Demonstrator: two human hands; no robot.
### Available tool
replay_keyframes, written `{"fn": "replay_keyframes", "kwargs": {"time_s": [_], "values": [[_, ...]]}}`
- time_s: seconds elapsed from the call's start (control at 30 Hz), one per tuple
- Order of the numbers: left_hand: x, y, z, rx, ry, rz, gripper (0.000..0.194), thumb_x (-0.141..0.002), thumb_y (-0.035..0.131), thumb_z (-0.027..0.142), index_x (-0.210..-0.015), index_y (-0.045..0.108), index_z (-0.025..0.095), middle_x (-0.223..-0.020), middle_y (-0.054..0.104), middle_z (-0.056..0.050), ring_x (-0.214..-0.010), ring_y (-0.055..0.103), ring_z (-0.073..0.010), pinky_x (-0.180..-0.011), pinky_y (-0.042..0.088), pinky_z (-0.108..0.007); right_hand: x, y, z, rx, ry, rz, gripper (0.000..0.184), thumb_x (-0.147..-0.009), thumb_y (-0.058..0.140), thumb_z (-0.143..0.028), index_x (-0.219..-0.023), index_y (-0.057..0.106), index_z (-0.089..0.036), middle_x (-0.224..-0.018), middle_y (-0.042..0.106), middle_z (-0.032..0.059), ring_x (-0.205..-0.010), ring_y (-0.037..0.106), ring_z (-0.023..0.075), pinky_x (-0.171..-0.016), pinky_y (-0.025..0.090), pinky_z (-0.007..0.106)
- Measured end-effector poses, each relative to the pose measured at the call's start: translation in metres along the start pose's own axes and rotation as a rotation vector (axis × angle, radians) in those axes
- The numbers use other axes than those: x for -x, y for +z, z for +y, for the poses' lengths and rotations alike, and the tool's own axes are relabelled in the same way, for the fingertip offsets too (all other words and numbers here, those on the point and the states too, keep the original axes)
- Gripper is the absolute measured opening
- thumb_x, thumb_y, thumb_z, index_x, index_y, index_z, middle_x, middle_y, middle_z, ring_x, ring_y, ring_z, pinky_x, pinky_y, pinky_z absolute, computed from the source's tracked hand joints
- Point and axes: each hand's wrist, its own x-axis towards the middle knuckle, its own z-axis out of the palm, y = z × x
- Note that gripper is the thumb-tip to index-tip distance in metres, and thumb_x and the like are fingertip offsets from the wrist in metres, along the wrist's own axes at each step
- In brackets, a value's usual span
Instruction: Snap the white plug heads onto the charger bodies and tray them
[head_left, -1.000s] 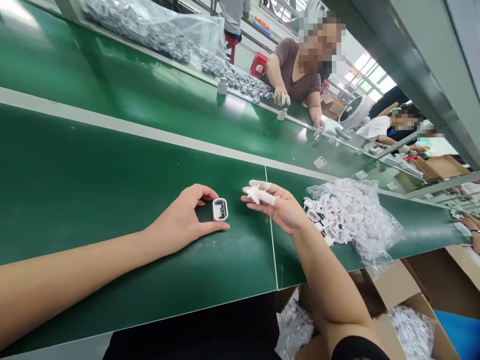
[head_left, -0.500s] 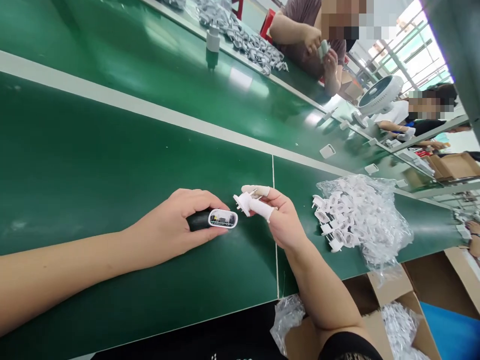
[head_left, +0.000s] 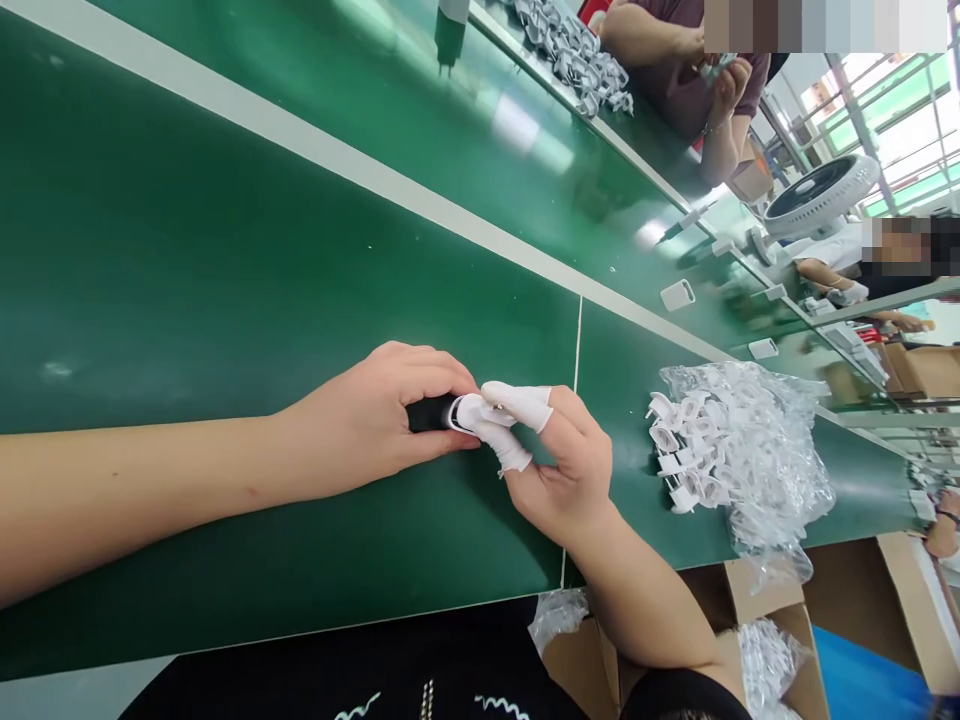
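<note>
My left hand (head_left: 390, 410) is closed around a charger housing (head_left: 430, 414), which has a dark body and a white rim at its open end. My right hand (head_left: 566, 460), with white covers on thumb and finger, pinches a white plug cap (head_left: 471, 408) with metal pins. The cap is up against the housing's open end, and the fingertips hide much of it. Whether it sits fully in the rim I cannot tell. Both hands are just above the green table (head_left: 262, 290).
To the right lies a clear plastic bag (head_left: 780, 450) spilling many white plug caps (head_left: 686, 460). White pieces (head_left: 678, 295) lie beyond the pale strip (head_left: 360, 180). A co-worker (head_left: 675, 70) handles a part across the table, near a fan (head_left: 817, 195). Open cardboard boxes (head_left: 847, 590) stand below the table edge.
My right hand has brought the plug cap left onto the housing's open end, closing the gap between them. The housing's inner circuit parts are now covered. The view has shifted and turned slightly.
</note>
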Motion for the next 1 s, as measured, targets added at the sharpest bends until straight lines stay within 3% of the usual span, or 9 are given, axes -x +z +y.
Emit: {"fn": "replay_keyframes", "kwargs": {"time_s": [0.17, 0.53, 0.8, 0.87, 1.0], "values": [[-0.0012, 0.0030, -0.0026, 0.009, 0.047, 0.013, 0.030, -0.098, 0.071, 0.058, -0.103, 0.086, 0.032, -0.111, 0.085, 0.000, -0.109, 0.075, -0.0285, -0.114, 0.051, -0.047, -0.0024, 0.0019, -0.0039, 0.031, -0.114, 0.062, 0.044, -0.104, 0.076, -0.011, -0.139, 0.072, -0.036, -0.107, 0.089, 0.0020, -0.087, 0.082, 0.0215, -0.072, 0.069, 0.039], [-0.0016, 0.0053, -0.0049, 0.032, 0.069, 0.012, 0.029, -0.099, 0.070, 0.055, -0.100, 0.083, 0.029, -0.110, 0.085, -0.001, -0.106, 0.076, -0.0282, -0.108, 0.051, -0.047, -0.0046, 0.0013, -0.0071, 0.166, -0.094, -0.040, 0.034, -0.104, 0.074, -0.012, -0.130, 0.074, -0.033, -0.085, 0.080, 0.0007, -0.073, 0.075, 0.0213, -0.063, 0.062, 0.038], [-0.0006, 0.0093, -0.0088, 0.041, 0.078, 0.011, 0.027, -0.097, 0.072, 0.053, -0.101, 0.082, 0.028, -0.109, 0.085, -0.002, -0.105, 0.076, -0.0288, -0.106, 0.051, -0.048, -0.0068, 0.0007, -0.0080, 0.179, -0.059, -0.047, 0.039, -0.098, 0.074, -0.006, -0.124, 0.077, -0.034, -0.089, 0.080, 0.0021, -0.076, 0.077, 0.0228, -0.062, 0.063, 0.039], [0.0004, 0.0088, -0.0066, 0.039, 0.067, 0.015, 0.026, -0.098, 0.073, 0.053, -0.101, 0.081, 0.028, -0.110, 0.084, -0.002, -0.106, 0.076, -0.0287, -0.108, 0.050, -0.048, -0.0073, 0.0002, -0.0057, 0.171, -0.062, -0.056, 0.036, -0.098, 0.076, -0.010, -0.123, 0.077, -0.036, -0.086, 0.079, 0.0005, -0.074, 0.076, 0.0225, -0.066, 0.066, 0.040], [0.0027, 0.0067, -0.0023, 0.029, 0.077, 0.033, 0.022, -0.101, 0.073, 0.048, -0.102, 0.080, 0.027, -0.110, 0.084, 0.000, -0.107, 0.075, -0.0266, -0.109, 0.049, -0.045, -0.0049, 0.0017, -0.0047, 0.181, -0.029, -0.049, 0.029, -0.099, 0.077, -0.016, -0.117, 0.077, -0.038, -0.083, 0.078, -0.0025, -0.073, 0.075, 0.0220, -0.096, 0.070, 0.051]]}}
